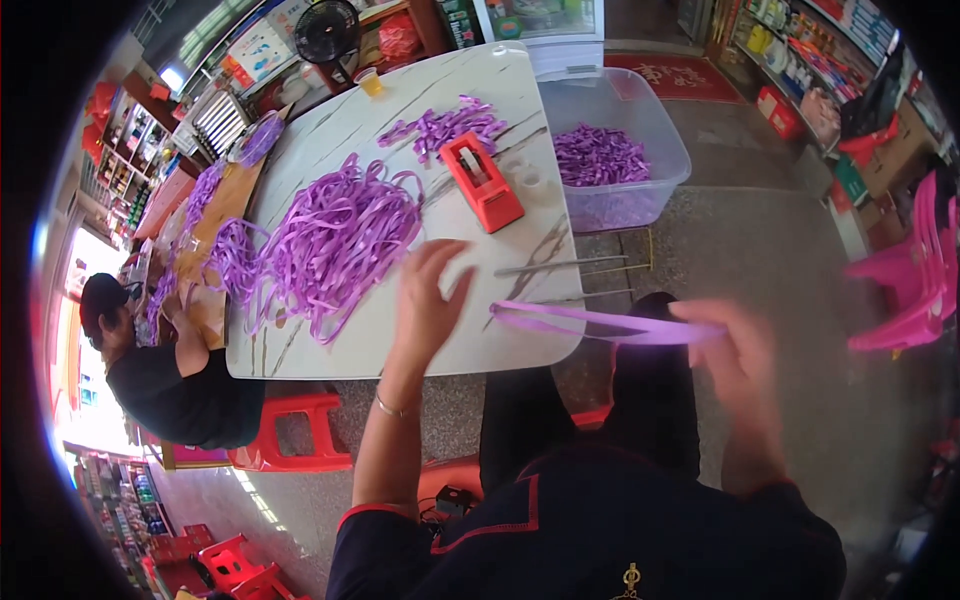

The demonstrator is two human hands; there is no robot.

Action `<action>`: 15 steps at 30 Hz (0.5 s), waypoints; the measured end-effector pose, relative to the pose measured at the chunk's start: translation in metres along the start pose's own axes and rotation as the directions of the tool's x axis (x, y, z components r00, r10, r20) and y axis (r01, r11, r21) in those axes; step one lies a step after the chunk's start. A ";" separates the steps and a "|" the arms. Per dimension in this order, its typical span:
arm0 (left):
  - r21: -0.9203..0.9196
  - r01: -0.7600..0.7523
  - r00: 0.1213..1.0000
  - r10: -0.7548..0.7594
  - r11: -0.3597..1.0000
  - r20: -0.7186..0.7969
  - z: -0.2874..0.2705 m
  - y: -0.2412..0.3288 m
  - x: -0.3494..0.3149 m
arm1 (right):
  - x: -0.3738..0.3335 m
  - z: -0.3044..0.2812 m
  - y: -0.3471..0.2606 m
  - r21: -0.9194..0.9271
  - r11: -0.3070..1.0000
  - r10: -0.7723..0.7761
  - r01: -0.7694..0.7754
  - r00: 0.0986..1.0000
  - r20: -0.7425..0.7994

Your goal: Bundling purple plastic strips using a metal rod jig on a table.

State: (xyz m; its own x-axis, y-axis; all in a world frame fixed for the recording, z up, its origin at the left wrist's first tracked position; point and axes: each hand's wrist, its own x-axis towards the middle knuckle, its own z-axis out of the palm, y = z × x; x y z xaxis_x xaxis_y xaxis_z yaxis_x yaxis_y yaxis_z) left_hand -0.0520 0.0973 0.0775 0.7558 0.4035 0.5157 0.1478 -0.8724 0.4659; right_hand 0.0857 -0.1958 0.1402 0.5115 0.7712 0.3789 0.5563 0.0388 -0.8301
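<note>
A loop of purple ribbon (600, 322) stretches over the table's near right edge, and its right end is in my right hand (738, 345). That hand is smeared by motion, but its fingers appear closed on the ribbon. My left hand (430, 305) is raised over the table with thumb and fingers apart, holding nothing. A big tangled heap of purple ribbons (335, 240) lies just beyond it. Past my fingertips stands a red tape dispenser (483, 182). A thin metal rod (560, 265) juts over the table's right edge, with another beside the ribbon loop.
The marble-patterned table (480, 345) carries a smaller pile of short purple pieces (445, 125) and a cup (370, 82). A clear plastic bin (670, 165) of purple pieces stands at its right. A co-worker (180, 370) sits at left near a red stool (295, 435).
</note>
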 end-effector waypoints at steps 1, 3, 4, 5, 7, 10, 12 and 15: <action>-0.283 -0.062 0.990 0.095 0.957 0.103 -0.001 0.025 0.005 | 0.003 0.000 -0.005 -0.005 1.000 0.006 -0.006 1.000 -0.005; -0.613 -0.016 0.946 0.210 0.790 0.247 -0.007 0.079 0.009 | 0.010 0.004 -0.013 0.090 0.994 -0.064 0.057 0.995 0.078; -0.677 -0.077 0.906 0.334 0.732 0.259 -0.007 0.093 0.013 | 0.015 0.005 -0.021 0.043 0.998 -0.046 0.043 0.996 0.072; -0.677 -0.080 0.907 0.335 0.732 0.255 -0.006 0.099 0.015 | 0.019 0.008 -0.019 0.040 0.998 -0.049 0.046 0.996 0.072; -0.645 -0.050 0.722 0.474 0.763 0.505 -0.004 0.103 0.019 | 0.025 0.014 -0.008 -0.053 0.982 -0.184 0.184 0.983 0.007; -0.526 -0.024 0.733 0.372 0.850 0.569 -0.001 0.071 0.012 | 0.027 0.021 -0.003 0.009 0.999 -0.047 0.048 0.997 -0.053; -0.390 0.091 0.768 0.184 0.916 0.614 -0.005 0.043 0.005 | 0.027 0.022 0.011 0.020 1.000 -0.013 0.013 0.999 -0.036; -0.148 0.096 0.897 -0.021 0.984 0.441 -0.018 0.002 -0.007 | 0.024 0.027 0.028 0.053 0.997 0.053 -0.053 0.999 -0.002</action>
State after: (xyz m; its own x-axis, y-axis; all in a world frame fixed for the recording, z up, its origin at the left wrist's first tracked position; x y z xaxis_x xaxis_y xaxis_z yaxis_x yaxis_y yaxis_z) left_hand -0.0685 0.0981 0.0882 0.9564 0.2586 0.1362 0.1232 -0.7792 0.6145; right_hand 0.0958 -0.1585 0.1148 0.5417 0.7707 0.3356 0.4928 0.0322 -0.8695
